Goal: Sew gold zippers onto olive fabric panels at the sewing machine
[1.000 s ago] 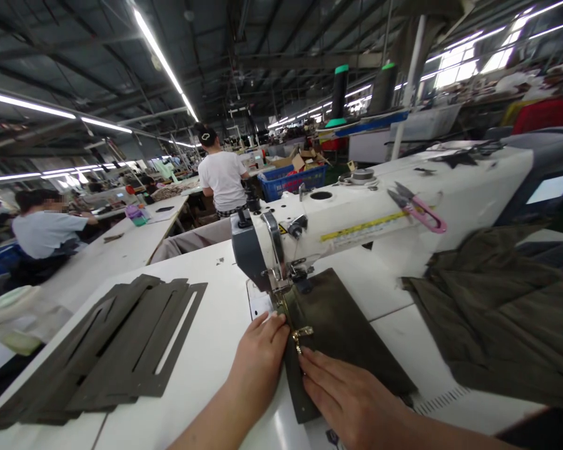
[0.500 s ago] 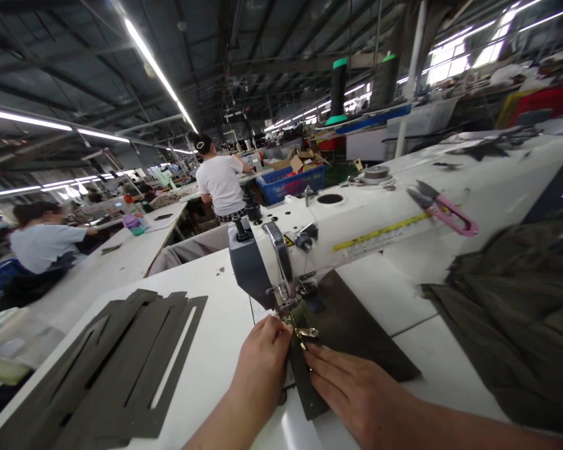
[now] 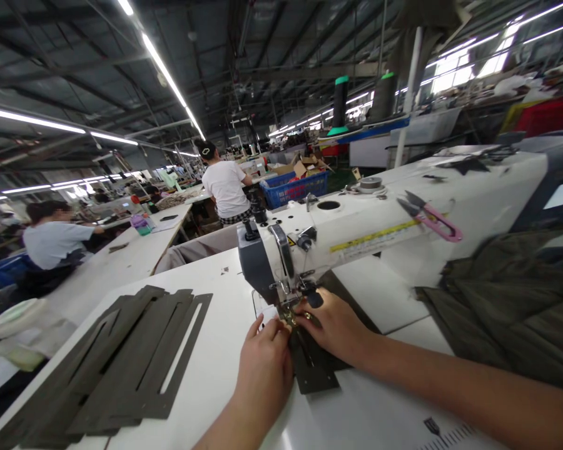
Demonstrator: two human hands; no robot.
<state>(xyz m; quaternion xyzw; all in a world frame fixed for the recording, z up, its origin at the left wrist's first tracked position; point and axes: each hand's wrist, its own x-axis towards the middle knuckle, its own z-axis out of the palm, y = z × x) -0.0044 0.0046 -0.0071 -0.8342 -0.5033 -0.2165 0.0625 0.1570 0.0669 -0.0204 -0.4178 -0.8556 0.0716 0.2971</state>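
Observation:
A dark olive fabric piece (image 3: 315, 370) with a zipper lies under the presser foot of the white sewing machine (image 3: 356, 228). My left hand (image 3: 265, 362) rests on the fabric's left edge, fingers bent and pressing near the needle. My right hand (image 3: 334, 326) lies on the fabric just right of the needle, its fingertips pinched at the brass zipper pull (image 3: 291, 317) by the presser foot. Most of the fabric is hidden under my hands.
A stack of dark slotted fabric pieces (image 3: 122, 362) lies at the left of the table. A heap of olive cloth (image 3: 507, 306) is at the right. Pink thread snips (image 3: 431, 220) rest on the machine arm. People in light shirts (image 3: 225, 184) work at tables behind.
My right hand has moved forward from the fabric's near edge up to the needle and the zipper pull. The fabric has been fed further under the foot. My left hand stays at the left edge.

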